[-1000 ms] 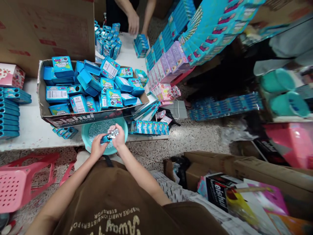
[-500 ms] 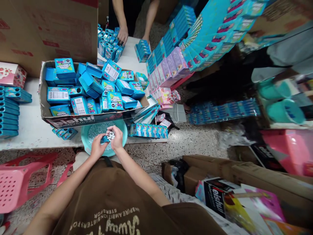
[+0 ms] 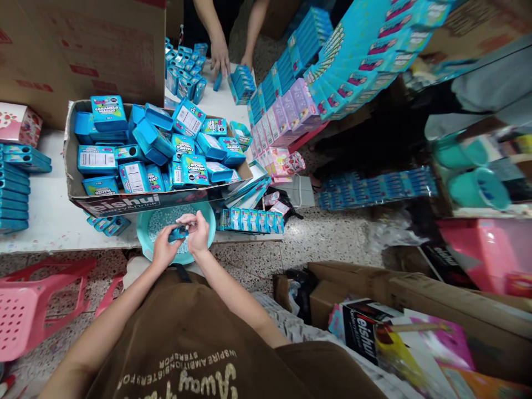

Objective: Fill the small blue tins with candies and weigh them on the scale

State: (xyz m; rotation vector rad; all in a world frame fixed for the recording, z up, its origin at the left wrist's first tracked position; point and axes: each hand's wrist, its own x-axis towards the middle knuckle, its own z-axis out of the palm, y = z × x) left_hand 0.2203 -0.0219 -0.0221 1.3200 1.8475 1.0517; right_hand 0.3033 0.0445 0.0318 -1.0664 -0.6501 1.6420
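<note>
My left hand is closed around a small blue candy box, held over a turquoise basin. Small white candies lie loose across the bottom of that basin. Against the box's upper right side is my right hand, its fingers curled in over the box's end; whatever is inside them is hidden. Just beyond the basin stands an open carton heaped with blue candy boxes.
Blue boxes stand in a row right of the basin. Stacked boxes sit at the table's left. Across the table, a co-worker's hand is by more blue boxes. A pink stool stands at lower left.
The white candies that showed in my right palm are out of sight, and its fingers have curled in by the box. Across the table, the co-worker's hand has moved right, near a single blue box.
</note>
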